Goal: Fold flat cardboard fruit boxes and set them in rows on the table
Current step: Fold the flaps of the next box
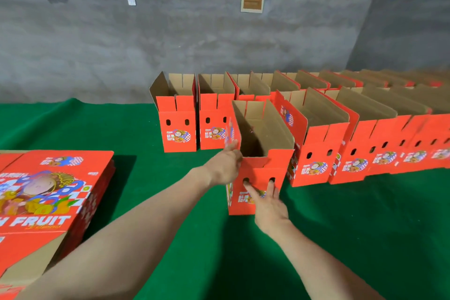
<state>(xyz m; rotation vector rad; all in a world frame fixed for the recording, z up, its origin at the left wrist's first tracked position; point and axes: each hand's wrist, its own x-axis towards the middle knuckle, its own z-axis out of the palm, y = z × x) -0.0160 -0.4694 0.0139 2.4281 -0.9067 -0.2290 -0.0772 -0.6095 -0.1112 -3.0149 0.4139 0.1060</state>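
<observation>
We see an upright red box [258,170], its top open, standing mid-table on the green table [341,226] at the left end of the near row [365,153]. The left hand [224,163] presses its left side and the right hand [270,204] its front, the fingers of both straight. A back row [177,124] stands behind. A stack of flat boxes [48,190] lies at left.

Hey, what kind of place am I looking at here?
Probably a plain packing workroom, perhaps for fruit: a bare grey concrete wall, a table under green cloth, rows of folded red boxes and a stack of flat boxes printed "FRUIT".
</observation>
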